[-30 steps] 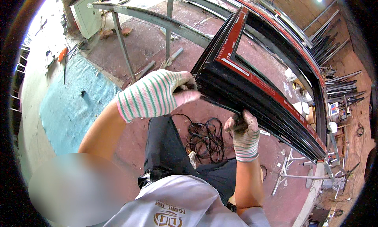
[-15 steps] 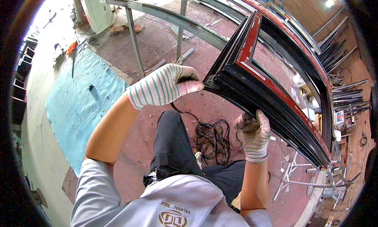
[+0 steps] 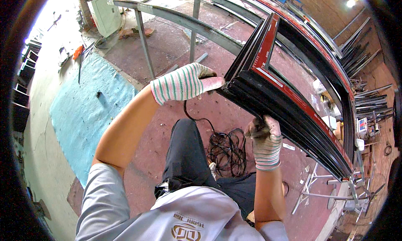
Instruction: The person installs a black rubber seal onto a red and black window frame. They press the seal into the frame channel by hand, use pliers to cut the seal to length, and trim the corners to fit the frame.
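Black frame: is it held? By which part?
The left hand seemingly holds the black frame by its left corner; the right hand touches its near edge.

Light-grey cloth shirt (image 3: 155,218): cut off by lower edge. Right hand (image 3: 266,138) in green-striped knit glove (image 3: 267,157): finger contact indistinct.

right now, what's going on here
A person in striped gloves is handling a red-faced black frame, perhaps for a window or door. The left hand is at its near left corner, the right hand at its near lower edge; how firmly either grips isn't clear. A tangled black cable lies on the reddish floor.
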Tool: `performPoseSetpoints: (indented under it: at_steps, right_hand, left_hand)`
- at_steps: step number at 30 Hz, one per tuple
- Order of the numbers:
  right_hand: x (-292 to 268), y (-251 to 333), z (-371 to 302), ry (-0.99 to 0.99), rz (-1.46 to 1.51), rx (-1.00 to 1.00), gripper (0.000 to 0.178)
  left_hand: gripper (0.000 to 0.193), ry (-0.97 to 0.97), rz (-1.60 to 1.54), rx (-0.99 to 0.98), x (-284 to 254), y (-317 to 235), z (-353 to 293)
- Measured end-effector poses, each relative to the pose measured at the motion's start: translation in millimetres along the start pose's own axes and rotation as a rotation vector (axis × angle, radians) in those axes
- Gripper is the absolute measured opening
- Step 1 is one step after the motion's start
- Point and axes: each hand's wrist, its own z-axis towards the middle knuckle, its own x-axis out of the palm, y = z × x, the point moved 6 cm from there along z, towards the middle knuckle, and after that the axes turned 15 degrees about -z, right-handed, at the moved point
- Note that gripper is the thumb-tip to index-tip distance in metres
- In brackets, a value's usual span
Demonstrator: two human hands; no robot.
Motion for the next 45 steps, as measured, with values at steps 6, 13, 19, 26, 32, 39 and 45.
performPoseSetpoints:
  at_steps: [6,13,19,26,32,39,45]
  right_hand:
    - [14.2,-9.5,9.4,-0.051,0.030,0.075,0.028]
    - [28.9,-10.6,11.5,-0.048,0.036,0.119,0.028]
    - [38.6,-19.3,17.8,0.000,0.084,0.097,0.031]
    - [27.1,-27.7,26.9,-0.111,0.081,0.047,0.028]
    - [-74.8,-14.0,-12.3,-0.201,0.040,0.033,0.026]
    - [-206.1,36.1,-104.6,-0.327,0.190,-0.131,0.041]
    - [-438.2,3.7,-186.5,-1.009,0.123,-0.140,0.028]
  left_hand:
    - [0.042,0.002,-0.073,-0.049,1.1,4.2,1.3]
    - [0.044,-0.081,0.056,0.024,2.1,7.0,4.2]
    - [0.048,-0.140,0.200,0.105,4.4,11.3,6.0]
    - [0.045,-0.124,-0.059,-0.151,9.5,11.9,3.7]
    - [0.039,-0.285,-0.253,0.050,17.7,23.7,6.7]
    - [0.031,-0.301,-0.585,0.006,19.7,37.7,8.1]
    - [0.033,-0.480,-0.548,0.174,-8.0,81.8,11.9]
